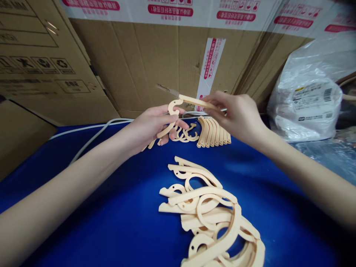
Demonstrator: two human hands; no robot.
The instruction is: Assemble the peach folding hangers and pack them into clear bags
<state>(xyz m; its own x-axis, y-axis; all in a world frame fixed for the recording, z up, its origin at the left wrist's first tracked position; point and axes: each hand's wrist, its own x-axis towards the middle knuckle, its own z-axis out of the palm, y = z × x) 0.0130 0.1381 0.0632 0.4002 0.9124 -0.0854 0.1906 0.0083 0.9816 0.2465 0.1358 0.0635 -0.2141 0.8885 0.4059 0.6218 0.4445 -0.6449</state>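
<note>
My left hand [158, 128] is closed around a beige plastic hanger hook [172, 107], its curved top and a small hole showing above my fingers. My right hand [232, 111] pinches a slim beige piece [194, 101] that looks like a hanger arm seen edge-on. The far end of this piece meets or overlaps the top of the hook; I cannot tell whether they are joined. Past that end shows a thin greyish strip [168, 90], too unclear to name. Below my left fingers, several loose hooks [187, 135] lie on the blue surface, partly hidden by the hand.
Hanger arms [214, 131] stand in a neat row beneath my right hand. A heap of beige folding hangers [211, 207] covers the front middle of the blue surface [111, 215]. Cardboard boxes [144, 55] wall off the back, a white cable [94, 135] runs left, and a plastic-wrapped bundle [308, 89] sits right.
</note>
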